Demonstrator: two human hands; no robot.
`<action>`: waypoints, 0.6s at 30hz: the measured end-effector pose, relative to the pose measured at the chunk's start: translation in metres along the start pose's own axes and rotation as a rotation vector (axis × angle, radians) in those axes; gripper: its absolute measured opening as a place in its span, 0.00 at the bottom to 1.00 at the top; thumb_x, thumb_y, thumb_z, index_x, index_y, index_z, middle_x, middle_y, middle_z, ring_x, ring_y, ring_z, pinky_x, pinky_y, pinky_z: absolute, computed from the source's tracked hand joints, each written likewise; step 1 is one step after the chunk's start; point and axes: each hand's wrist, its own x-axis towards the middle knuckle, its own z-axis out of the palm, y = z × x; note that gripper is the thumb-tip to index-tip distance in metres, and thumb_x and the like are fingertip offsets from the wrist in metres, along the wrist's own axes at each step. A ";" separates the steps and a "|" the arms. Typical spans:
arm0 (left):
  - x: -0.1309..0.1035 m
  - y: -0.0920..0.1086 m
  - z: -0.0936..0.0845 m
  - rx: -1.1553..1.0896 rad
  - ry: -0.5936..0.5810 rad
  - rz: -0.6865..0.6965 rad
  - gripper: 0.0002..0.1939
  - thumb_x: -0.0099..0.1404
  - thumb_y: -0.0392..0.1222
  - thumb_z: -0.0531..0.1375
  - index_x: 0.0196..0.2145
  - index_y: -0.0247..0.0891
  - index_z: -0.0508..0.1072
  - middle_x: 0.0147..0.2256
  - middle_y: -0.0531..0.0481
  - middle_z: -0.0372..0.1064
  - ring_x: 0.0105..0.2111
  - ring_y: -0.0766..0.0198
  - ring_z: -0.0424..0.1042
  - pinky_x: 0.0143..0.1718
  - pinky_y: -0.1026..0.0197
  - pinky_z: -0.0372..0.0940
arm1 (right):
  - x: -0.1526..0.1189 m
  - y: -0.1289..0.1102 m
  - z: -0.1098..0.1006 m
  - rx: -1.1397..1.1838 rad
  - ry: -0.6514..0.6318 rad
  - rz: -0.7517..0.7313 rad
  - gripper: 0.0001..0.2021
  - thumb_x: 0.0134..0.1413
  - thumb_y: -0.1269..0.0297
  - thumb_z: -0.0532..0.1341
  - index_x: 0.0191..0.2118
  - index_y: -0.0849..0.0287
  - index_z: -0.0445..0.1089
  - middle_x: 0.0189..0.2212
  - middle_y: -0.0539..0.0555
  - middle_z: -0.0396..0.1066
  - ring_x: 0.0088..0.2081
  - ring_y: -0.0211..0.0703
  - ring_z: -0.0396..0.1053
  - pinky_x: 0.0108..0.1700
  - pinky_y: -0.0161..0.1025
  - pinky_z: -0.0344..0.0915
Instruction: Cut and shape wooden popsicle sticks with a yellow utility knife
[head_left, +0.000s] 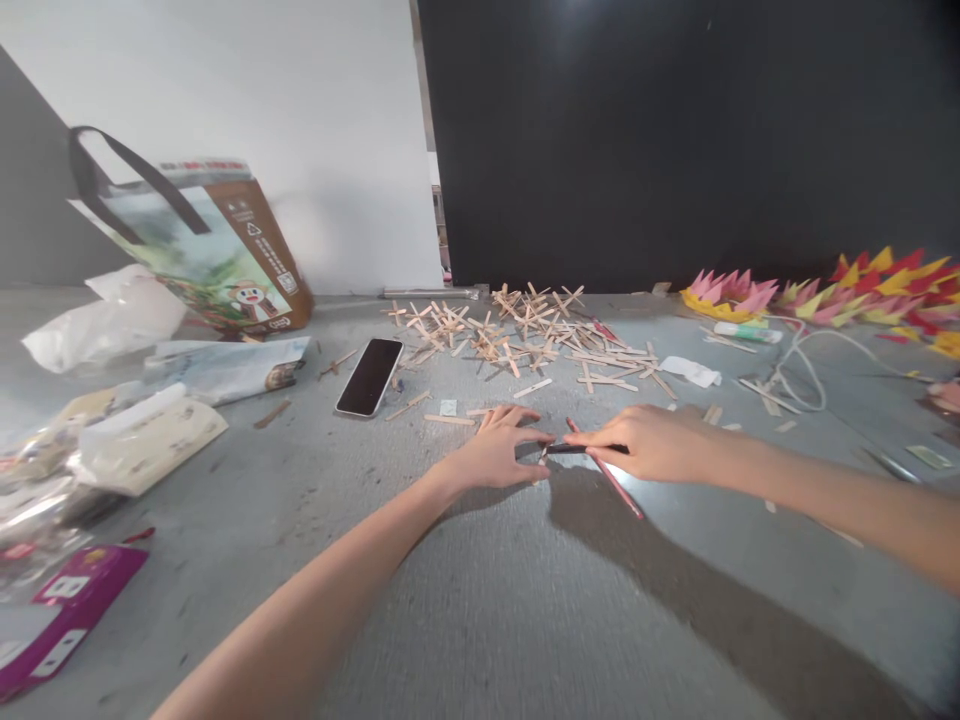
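In the head view my right hand (637,442) grips a slim dark tool (568,449), its tip pointing left; whether it is a knife or a pen I cannot tell. My left hand (499,447) rests on the table, thumb and index finger closed about a small pale piece (544,456) at the tool's tip. The rest of that piece is hidden by the fingers. Under my right hand a reddish stick (621,488) lies slantwise on the grey tabletop. Short wooden sticks (450,420) lie just beyond my left hand.
Behind my hands lies a heap of crossed wooden sticks (517,330). A phone (370,377) lies left of it. Farther left are a carrier bag (225,250), plastic packaging (150,440) and a purple packet (75,610). Paper crowns (731,297), a glue stick (748,332) and a white cable (806,365) sit right.
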 end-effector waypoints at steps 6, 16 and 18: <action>0.000 0.002 -0.002 -0.005 -0.003 -0.011 0.24 0.63 0.55 0.67 0.57 0.53 0.78 0.64 0.45 0.62 0.66 0.43 0.54 0.67 0.37 0.53 | -0.001 0.004 0.006 0.025 0.011 -0.028 0.20 0.71 0.63 0.54 0.63 0.44 0.73 0.38 0.56 0.84 0.30 0.41 0.75 0.30 0.35 0.56; -0.001 0.002 -0.001 -0.012 -0.008 -0.017 0.24 0.64 0.56 0.67 0.57 0.54 0.77 0.65 0.46 0.61 0.67 0.43 0.53 0.67 0.37 0.53 | -0.003 0.007 0.011 0.014 0.030 -0.052 0.21 0.71 0.63 0.53 0.63 0.47 0.73 0.32 0.56 0.83 0.28 0.42 0.74 0.30 0.35 0.58; -0.001 0.002 -0.001 -0.019 -0.004 -0.011 0.24 0.64 0.57 0.66 0.57 0.55 0.77 0.65 0.46 0.60 0.67 0.42 0.53 0.66 0.36 0.54 | -0.003 0.007 0.012 -0.008 0.054 -0.090 0.20 0.70 0.64 0.54 0.62 0.48 0.75 0.30 0.56 0.82 0.26 0.42 0.73 0.30 0.35 0.59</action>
